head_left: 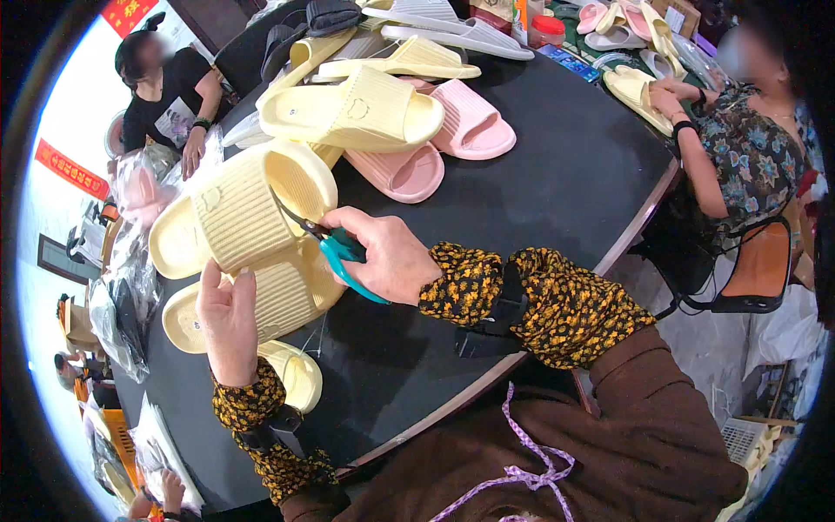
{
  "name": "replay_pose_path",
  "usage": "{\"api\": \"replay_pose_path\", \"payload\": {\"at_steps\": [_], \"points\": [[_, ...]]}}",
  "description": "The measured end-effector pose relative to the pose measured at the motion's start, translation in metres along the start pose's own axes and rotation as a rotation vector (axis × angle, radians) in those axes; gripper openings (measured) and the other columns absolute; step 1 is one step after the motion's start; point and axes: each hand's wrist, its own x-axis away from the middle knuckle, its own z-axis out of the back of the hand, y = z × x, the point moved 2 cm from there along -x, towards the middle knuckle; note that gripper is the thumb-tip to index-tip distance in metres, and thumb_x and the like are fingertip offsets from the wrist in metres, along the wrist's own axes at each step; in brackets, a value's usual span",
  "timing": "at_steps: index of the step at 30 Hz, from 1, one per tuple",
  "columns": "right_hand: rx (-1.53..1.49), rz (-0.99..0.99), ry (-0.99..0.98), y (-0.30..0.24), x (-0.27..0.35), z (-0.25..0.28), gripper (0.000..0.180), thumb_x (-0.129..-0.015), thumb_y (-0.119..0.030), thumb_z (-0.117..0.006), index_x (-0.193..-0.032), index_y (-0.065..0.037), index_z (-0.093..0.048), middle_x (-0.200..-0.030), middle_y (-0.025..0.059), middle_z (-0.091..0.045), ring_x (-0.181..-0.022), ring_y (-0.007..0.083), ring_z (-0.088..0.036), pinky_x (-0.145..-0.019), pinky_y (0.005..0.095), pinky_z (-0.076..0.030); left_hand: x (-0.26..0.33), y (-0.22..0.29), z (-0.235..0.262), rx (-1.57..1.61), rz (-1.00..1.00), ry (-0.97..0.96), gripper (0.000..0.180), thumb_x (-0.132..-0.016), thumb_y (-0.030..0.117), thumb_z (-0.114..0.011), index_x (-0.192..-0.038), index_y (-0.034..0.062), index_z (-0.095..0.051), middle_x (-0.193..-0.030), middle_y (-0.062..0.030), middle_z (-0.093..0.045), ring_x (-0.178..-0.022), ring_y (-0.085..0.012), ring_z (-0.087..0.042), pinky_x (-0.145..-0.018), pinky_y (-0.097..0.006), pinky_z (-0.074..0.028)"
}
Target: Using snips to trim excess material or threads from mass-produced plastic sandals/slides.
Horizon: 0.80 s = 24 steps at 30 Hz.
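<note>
A pale yellow slide slipper (246, 219) with a ribbed strap is held at the strap's near edge by my left hand (228, 317), thumb and fingers closed on it. My right hand (387, 252) grips scissors (352, 277) with teal handles. Their dark blades reach into the slipper's strap opening; the tips are partly hidden. Just beneath lies another yellow slipper (283, 300), and a further yellow slipper (296, 376) rests by my left wrist.
Yellow slippers (361, 106) and pink slippers (470, 122) pile up beyond my hands on the dark table (557, 165). Plastic-bagged slippers (126, 300) line the left edge. One person (165, 96) sits far left; another (739, 157) at the right handles a yellow slipper (639, 96).
</note>
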Motion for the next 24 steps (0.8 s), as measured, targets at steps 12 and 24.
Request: {"api": "replay_pose_path", "payload": {"at_steps": [12,24], "points": [[-0.012,-0.053,0.061,-0.0005,0.0001,-0.0021,0.042,-0.073,-0.013,-0.068,-0.109,-0.001,-0.052,-0.077,0.0132,-0.061,-0.068,0.0199,-0.061,-0.067,0.0309,-0.049,0.0027,0.0022,0.0002,-0.037,0.013,-0.028,0.032,-0.089,-0.001,-0.047,-0.121,-0.0029,-0.045,-0.105,-0.0089,-0.060,-0.092,-0.0097,-0.056,-0.080,-0.023,-0.044],[-0.051,-0.064,0.025,-0.0058,-0.0018,0.0037,0.042,-0.074,-0.010,-0.067,-0.111,-0.001,-0.051,-0.077,0.0127,-0.061,-0.069,0.0151,-0.060,-0.066,0.0285,-0.049,0.0022,0.0010,-0.0023,-0.112,-0.067,-0.007,0.031,-0.090,0.003,-0.046,-0.121,-0.0019,-0.046,-0.096,-0.0088,-0.064,-0.082,-0.0094,-0.058,-0.070,-0.023,-0.046]]}}
